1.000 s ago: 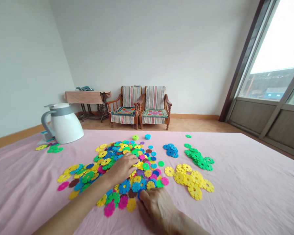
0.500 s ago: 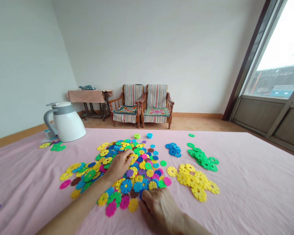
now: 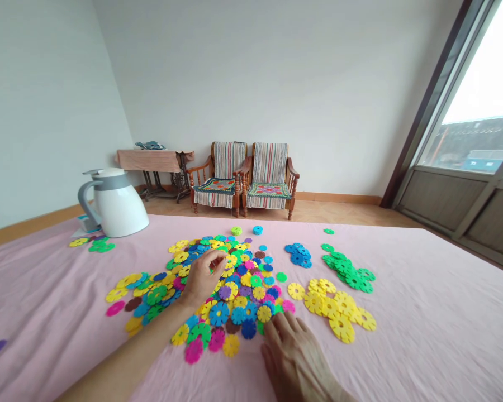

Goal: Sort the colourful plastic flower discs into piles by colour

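On a pink-draped surface [image 3: 423, 312] we find multicoloured notched discs [image 3: 219, 314], a blue pile [image 3: 298, 255], green pile [image 3: 347, 272], yellow pile [image 3: 339, 307] and white jug [image 3: 123, 209].

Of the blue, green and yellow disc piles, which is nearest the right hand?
The yellow notched-disc pile, just beyond the right hand; the blue pile and green pile sit farther back.

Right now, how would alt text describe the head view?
A person's left hand is over a heap of multicoloured notched plastic discs, the right hand at its near right edge. A blue pile, a green pile and a yellow pile lie rightward on pink cloth.
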Demonstrator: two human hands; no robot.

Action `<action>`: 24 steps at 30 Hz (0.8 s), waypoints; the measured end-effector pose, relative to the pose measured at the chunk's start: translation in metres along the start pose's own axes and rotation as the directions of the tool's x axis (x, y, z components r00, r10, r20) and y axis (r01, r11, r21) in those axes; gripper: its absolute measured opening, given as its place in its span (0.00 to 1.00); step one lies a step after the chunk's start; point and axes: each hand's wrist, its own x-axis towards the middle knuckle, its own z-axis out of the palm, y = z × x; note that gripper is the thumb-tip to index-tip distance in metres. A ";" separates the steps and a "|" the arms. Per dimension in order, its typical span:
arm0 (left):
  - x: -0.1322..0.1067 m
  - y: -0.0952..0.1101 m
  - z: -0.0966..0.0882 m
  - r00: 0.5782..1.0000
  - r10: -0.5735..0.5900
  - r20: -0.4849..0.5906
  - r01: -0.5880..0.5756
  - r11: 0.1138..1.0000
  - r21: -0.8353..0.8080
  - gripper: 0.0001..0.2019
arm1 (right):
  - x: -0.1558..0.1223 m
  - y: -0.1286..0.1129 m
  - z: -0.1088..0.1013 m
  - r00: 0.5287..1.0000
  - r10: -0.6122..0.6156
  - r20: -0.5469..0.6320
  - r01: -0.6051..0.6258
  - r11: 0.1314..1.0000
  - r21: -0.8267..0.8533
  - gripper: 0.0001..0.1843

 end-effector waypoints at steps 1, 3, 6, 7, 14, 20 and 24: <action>0.001 0.003 0.000 0.999 -0.042 0.004 0.042 0.998 -0.047 0.07 | -0.006 0.002 0.002 0.999 -0.040 -0.014 0.040 0.999 -0.027 0.07; 0.004 0.010 0.001 0.992 -0.115 0.056 0.123 0.981 -0.151 0.08 | -0.018 0.007 0.005 0.992 -0.121 -0.039 0.119 0.992 -0.048 0.12; 0.008 0.023 0.012 0.964 -0.149 0.220 0.210 0.934 -0.290 0.09 | -0.027 0.011 0.005 0.990 -0.140 -0.028 0.140 0.990 0.009 0.20; 0.009 0.028 0.019 0.950 -0.148 0.277 0.237 0.917 -0.322 0.09 | -0.027 0.011 0.004 0.993 -0.117 -0.008 0.117 0.992 0.043 0.21; 0.019 0.065 0.084 0.872 -0.105 0.478 0.291 0.896 -0.335 0.07 | -0.021 0.012 0.002 0.996 -0.053 0.067 0.042 0.987 0.152 0.22; 0.026 0.079 0.110 0.836 -0.094 0.540 0.283 0.918 -0.278 0.11 | -0.022 0.012 0.001 0.998 -0.064 0.029 0.059 0.989 0.136 0.22; 0.029 0.063 0.086 0.865 -0.092 0.493 0.217 0.955 -0.202 0.10 | -0.021 0.012 -0.001 0.997 -0.066 0.036 0.061 0.990 0.127 0.22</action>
